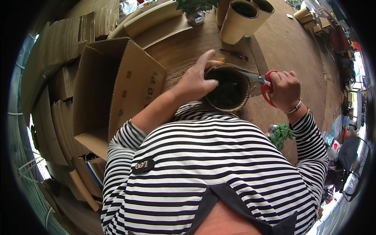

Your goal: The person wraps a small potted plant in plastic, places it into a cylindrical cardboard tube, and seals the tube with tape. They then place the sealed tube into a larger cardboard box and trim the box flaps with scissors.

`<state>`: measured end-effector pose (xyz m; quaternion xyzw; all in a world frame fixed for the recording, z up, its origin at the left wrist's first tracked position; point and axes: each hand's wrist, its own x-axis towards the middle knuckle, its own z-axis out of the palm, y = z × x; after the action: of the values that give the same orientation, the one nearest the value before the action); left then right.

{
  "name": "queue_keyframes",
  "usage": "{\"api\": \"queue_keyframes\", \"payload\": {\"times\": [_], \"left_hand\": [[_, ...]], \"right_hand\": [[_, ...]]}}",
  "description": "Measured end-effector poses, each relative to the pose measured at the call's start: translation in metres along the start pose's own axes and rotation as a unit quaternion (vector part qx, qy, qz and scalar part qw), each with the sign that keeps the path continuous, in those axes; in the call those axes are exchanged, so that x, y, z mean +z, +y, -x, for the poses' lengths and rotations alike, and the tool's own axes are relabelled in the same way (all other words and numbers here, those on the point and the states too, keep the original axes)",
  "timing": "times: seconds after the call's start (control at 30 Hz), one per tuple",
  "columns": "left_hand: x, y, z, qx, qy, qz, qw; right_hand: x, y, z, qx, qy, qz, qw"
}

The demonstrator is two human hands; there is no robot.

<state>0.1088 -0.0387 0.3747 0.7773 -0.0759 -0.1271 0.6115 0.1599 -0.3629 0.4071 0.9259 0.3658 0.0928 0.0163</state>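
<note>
In front of my body stands a rolled corrugated cardboard tube [248, 95], its mouth facing up, with dark green leaves [227, 91] faintly visible inside. My left hand [195, 77] is at its left rim, thumb over the opening and other fingers along the outer side; the index finger points away from me. In my right hand [285, 89] is a pair of scissors [260, 78] with red handles. The scissor blades reach the tube's far right rim, and how far apart they are is hard to see. A yellow object [222, 60] shows just behind the rim.
Left of the tube stands an open cardboard box [138, 79], with stacked flat cardboard [61, 44] beyond. A red-and-black utility knife [235, 55] lies on the wooden table [182, 53]. Several cardboard tubes [236, 25] and a potted plant [196, 19] stand behind. Another leafy plant [280, 135] is near my right forearm.
</note>
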Motion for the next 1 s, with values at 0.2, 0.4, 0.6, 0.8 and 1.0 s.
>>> {"api": "queue_keyframes", "payload": {"times": [0.2,0.4,0.6,0.8,1.0], "left_hand": [[0.016,-0.013,0.018,0.007,0.039,0.029,0.999],[0.002,-0.016,-0.004,0.0,0.008,0.075,0.997],[0.01,-0.014,-0.007,0.014,0.064,-0.052,0.996],[0.007,-0.011,-0.016,0.014,0.025,-0.022,0.999],[0.029,-0.016,0.023,0.008,0.116,-0.085,0.99]], "right_hand": [[-0.019,-0.013,-0.03,-0.073,0.081,-0.037,0.993],[-0.004,0.012,-0.025,-0.077,0.004,-0.019,0.997],[-0.013,0.007,-0.033,-0.101,0.058,-0.046,0.992],[-0.002,0.007,-0.034,-0.105,0.073,-0.081,0.988],[0.012,0.024,-0.025,-0.082,0.043,-0.047,0.995]]}}
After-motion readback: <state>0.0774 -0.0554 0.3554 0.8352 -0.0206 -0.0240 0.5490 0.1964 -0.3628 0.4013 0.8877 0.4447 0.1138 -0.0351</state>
